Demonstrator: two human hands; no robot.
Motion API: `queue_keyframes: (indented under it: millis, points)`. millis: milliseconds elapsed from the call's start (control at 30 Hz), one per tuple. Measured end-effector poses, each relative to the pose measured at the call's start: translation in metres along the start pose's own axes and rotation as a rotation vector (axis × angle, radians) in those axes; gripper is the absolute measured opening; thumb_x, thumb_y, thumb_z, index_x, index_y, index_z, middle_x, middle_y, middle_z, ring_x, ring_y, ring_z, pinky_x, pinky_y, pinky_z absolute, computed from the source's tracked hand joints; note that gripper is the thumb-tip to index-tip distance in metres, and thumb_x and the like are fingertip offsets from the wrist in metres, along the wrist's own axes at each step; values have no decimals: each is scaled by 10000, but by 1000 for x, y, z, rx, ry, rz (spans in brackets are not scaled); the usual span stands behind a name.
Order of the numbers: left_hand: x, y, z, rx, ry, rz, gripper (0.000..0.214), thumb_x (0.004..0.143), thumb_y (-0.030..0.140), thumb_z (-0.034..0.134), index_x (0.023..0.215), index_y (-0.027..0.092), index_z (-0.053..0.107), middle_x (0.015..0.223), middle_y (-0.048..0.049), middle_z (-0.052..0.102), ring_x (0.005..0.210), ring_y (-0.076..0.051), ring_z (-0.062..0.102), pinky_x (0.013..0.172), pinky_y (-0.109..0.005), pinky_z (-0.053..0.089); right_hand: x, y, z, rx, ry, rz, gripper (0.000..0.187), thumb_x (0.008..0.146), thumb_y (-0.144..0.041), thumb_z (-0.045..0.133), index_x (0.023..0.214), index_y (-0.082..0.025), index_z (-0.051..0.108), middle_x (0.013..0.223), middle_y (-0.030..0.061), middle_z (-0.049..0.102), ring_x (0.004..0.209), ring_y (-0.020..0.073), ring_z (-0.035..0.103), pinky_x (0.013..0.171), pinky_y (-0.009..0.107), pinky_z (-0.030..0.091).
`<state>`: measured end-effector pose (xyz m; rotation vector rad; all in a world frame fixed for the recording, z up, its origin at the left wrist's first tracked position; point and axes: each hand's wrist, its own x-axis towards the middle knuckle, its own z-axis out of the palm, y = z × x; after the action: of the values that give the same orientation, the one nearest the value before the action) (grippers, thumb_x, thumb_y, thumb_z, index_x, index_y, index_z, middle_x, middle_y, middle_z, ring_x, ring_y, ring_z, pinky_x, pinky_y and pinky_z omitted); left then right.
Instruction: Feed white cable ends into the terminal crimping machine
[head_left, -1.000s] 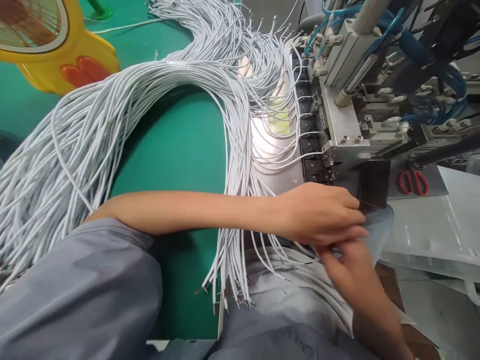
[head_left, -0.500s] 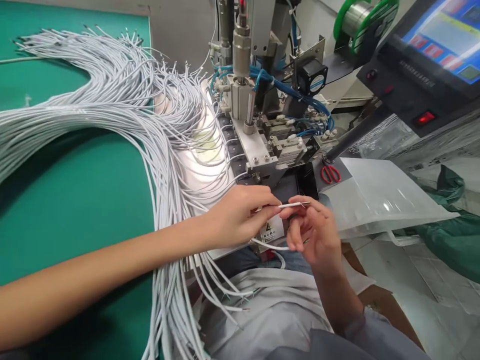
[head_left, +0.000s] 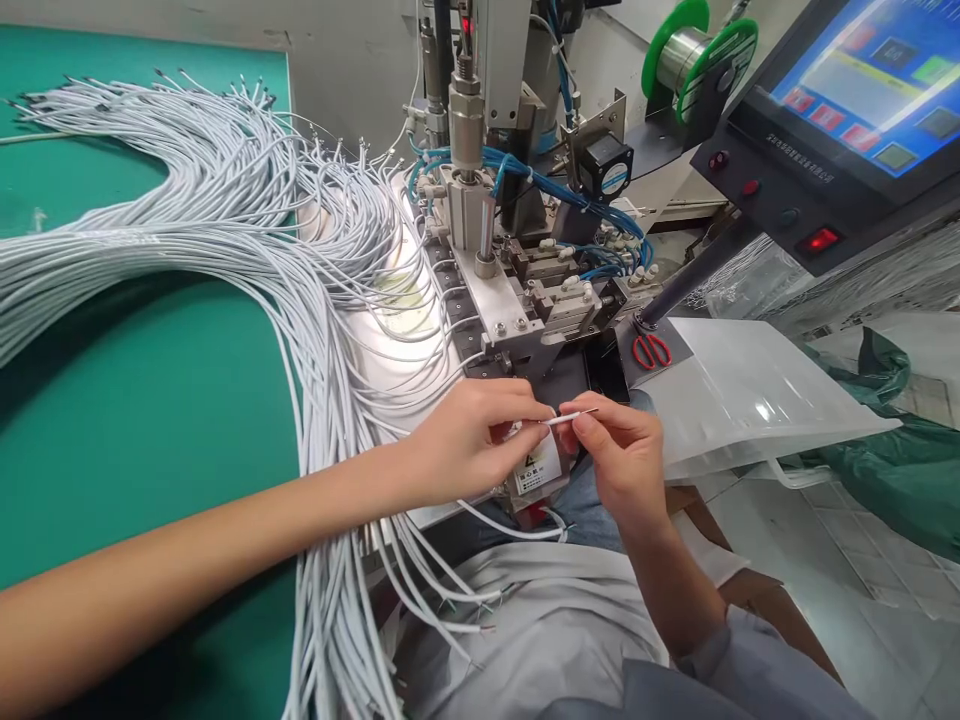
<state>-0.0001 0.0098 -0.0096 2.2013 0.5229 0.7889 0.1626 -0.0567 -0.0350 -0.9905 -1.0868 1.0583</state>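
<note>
Both my hands meet just in front of the machine (head_left: 510,290). My left hand (head_left: 465,440) pinches a thin white cable (head_left: 574,416) near its end. My right hand (head_left: 619,455) is closed on the same cable end, whose tip points right. The rest of that cable loops down below my hands towards my lap. A big bundle of white cables (head_left: 225,230) sweeps across the green mat (head_left: 142,390) on the left and hangs over the table edge beside my left forearm.
Red-handled scissors (head_left: 649,349) lie on the machine's plate, right of my hands. A clear plastic bag (head_left: 750,400) hangs at the right. A touch screen (head_left: 862,80) and a green wire spool (head_left: 690,50) stand at the upper right. Blue air hoses cross the machine.
My view swung up from my lap to the machine. My hands came up from the cable ends by the bag and now pinch one white cable between them, slightly closer together than half a second ago.
</note>
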Motion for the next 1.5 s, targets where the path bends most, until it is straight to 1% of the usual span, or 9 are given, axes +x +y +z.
queue_keyframes:
  millis: [200,400,600,733,967,1100,1300,1400,1500]
  points:
    - [0,-1,2,36,72,-6,180,852,160,526,793,137,694,632,-10,560,540,-63,454,488,-176,339,2,-3,-3,-111,4,8,142,841,-256,600,864,-225,736,732,16,645,609,99,544,516,221,423]
    - [0,-4,2,60,-30,9,245,888,164,457,805,136,687,654,-19,581,578,-74,508,531,-179,379,5,-6,-3,-345,-51,-41,148,840,-249,592,861,-228,737,777,25,656,668,121,566,567,239,435]
    - [-1,-10,-1,363,-5,145,245,867,137,449,760,138,670,653,-26,566,557,-89,474,502,-207,339,8,-12,-6,-570,-37,-63,140,814,-232,600,755,-181,716,648,9,607,552,100,491,471,223,353]
    - [-1,-11,-1,352,35,186,216,845,114,479,733,139,662,628,-18,562,573,-92,484,515,-201,348,12,-12,-4,-513,-80,-37,168,808,-236,598,702,-168,710,565,-8,539,501,85,425,450,223,315]
    - [0,-3,3,71,112,28,136,802,114,571,709,140,665,561,29,521,516,-53,456,486,-157,348,8,4,11,-358,111,-97,149,790,-253,622,735,-188,744,567,-3,563,519,95,459,471,230,349]
    - [2,-3,-3,-26,45,-18,152,819,101,540,761,136,676,606,13,578,534,-54,504,506,-149,380,16,3,0,-229,-23,-5,166,774,-314,639,738,-190,744,605,13,597,540,104,483,473,235,370]
    - [0,-11,-9,347,-71,141,261,816,84,410,833,158,660,686,-17,582,585,-88,501,511,-193,345,35,-19,-16,-358,-276,106,153,735,-278,653,661,-157,712,547,-2,539,493,86,419,431,216,302]
    - [-1,-14,-6,516,-20,198,267,785,60,407,816,163,652,666,-14,563,587,-104,483,508,-214,326,35,-20,-14,-447,-238,82,163,728,-264,648,626,-143,690,488,-30,434,460,65,316,420,214,253]
    - [-2,-13,-2,479,43,184,230,827,88,440,775,168,649,630,-4,557,580,-101,476,515,-212,333,28,-9,-6,-389,-126,37,176,756,-270,631,641,-152,692,516,-23,468,479,72,344,445,222,288]
